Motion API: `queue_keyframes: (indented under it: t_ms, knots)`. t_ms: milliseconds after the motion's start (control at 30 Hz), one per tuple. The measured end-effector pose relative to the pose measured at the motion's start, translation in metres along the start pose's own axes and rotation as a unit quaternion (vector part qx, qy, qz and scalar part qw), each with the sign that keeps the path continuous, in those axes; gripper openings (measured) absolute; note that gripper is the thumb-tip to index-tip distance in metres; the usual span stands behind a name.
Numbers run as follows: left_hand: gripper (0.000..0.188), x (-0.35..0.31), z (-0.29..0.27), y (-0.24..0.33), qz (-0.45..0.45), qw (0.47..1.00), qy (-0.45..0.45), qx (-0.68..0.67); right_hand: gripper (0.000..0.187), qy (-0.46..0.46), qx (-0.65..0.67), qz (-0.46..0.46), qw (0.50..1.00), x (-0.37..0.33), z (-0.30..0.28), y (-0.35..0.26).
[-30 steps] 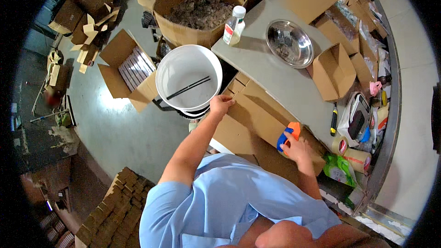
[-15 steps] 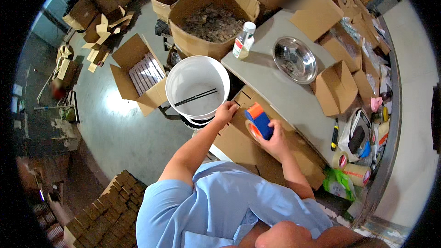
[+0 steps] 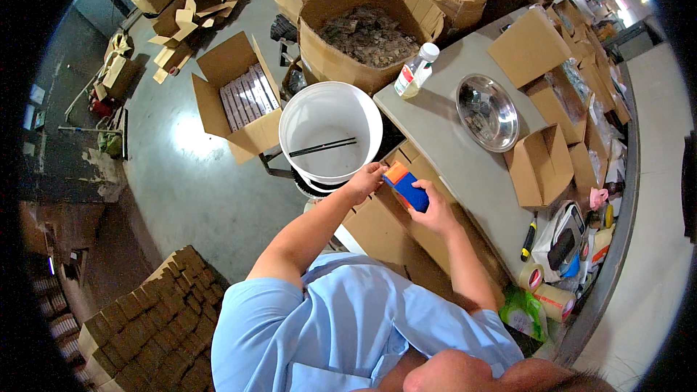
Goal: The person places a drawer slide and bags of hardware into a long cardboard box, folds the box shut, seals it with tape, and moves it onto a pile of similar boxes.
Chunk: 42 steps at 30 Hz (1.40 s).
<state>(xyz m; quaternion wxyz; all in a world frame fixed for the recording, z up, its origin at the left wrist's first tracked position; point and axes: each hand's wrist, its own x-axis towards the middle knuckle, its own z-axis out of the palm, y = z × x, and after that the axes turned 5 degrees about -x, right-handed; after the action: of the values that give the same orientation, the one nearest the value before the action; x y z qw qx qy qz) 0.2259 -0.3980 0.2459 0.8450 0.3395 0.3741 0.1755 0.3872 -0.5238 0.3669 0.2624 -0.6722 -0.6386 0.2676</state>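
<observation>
My right hand (image 3: 435,210) is wrapped round a blue and orange tape dispenser (image 3: 411,190). The dispenser's orange end points toward my left hand (image 3: 367,180), whose fingers are pinched together close to it. What lies between those left fingertips is too small to make out. Beneath both hands is a brown cardboard box (image 3: 385,236) with smaller boxes visible along its far edge. A white bucket (image 3: 330,112) with thin black strips inside stands just beyond my left hand.
The grey table (image 3: 446,131) on the right bears a clear bottle (image 3: 416,72), a steel bowl (image 3: 488,112), open cartons (image 3: 541,167) and a yellow-black cutter (image 3: 528,241). A large scrap-filled carton (image 3: 348,65) stands behind the bucket. Stacked cardboard (image 3: 152,312) is at lower left.
My right hand has brought the tape dispenser nearer my left hand, and its orange end now meets the left fingertips. The whole view has shifted slightly; another person's arm shows at the top.
</observation>
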Motion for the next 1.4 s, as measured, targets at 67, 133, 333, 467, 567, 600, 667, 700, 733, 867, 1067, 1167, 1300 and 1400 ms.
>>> queue_keyframes:
  t_ms: [67,133,333,467,567,600,667,700,733,867,1067,1167,1300,1400]
  knots:
    - [0.022,0.001,0.008,-0.001,0.025,0.997,0.031,0.058,0.051,-0.004,-0.001,0.004,1.000,-0.007,-0.011,-0.007]
    - [0.028,0.002,0.007,-0.001,0.125,0.918,0.079,0.368,0.049,-0.058,0.002,0.030,0.998,-0.019,-0.028,-0.013]
    - [0.027,0.019,-0.007,-0.018,0.178,0.902,0.166,0.356,0.052,-0.092,-0.064,0.084,0.990,-0.045,-0.040,0.003]
    - [0.024,0.026,0.000,-0.014,0.161,0.886,0.209,0.382,0.055,-0.113,-0.164,0.082,0.977,-0.024,-0.024,0.004]
    - [0.020,0.026,-0.005,-0.023,0.165,0.849,0.192,0.464,0.055,-0.135,-0.193,0.100,0.967,-0.016,-0.021,-0.002]
    - [0.018,0.022,-0.005,-0.025,0.189,0.812,0.165,0.527,0.055,-0.136,-0.194,0.102,0.966,-0.014,-0.021,-0.004]
    - [0.016,0.025,-0.010,-0.018,0.180,0.811,0.097,0.548,0.056,-0.161,-0.187,0.100,0.964,-0.008,-0.022,-0.008]
    - [0.015,0.026,-0.012,-0.013,0.168,0.804,0.030,0.570,0.056,-0.162,-0.186,0.102,0.964,-0.004,-0.023,-0.011]
    - [0.014,0.022,-0.011,-0.014,0.189,0.780,0.057,0.593,0.054,-0.178,-0.186,0.113,0.960,0.001,-0.025,-0.017]
    - [0.013,0.007,-0.008,-0.016,0.161,0.734,0.074,0.656,0.048,-0.201,-0.182,0.143,0.952,0.011,-0.028,-0.036]
    - [0.034,-0.002,0.024,-0.030,0.243,0.864,0.192,0.397,0.044,-0.234,-0.127,0.210,0.941,0.022,-0.033,-0.040]
    - [0.039,0.004,0.027,-0.027,0.197,0.888,0.185,0.373,0.046,-0.195,-0.168,0.132,0.957,0.010,-0.033,-0.019]
    - [0.040,0.002,0.025,-0.022,0.188,0.882,0.163,0.401,0.056,-0.208,-0.128,0.117,0.963,-0.062,-0.053,0.027]
    - [0.043,0.003,0.031,-0.014,0.134,0.886,0.131,0.423,0.062,-0.257,-0.160,0.195,0.933,-0.152,-0.087,0.061]
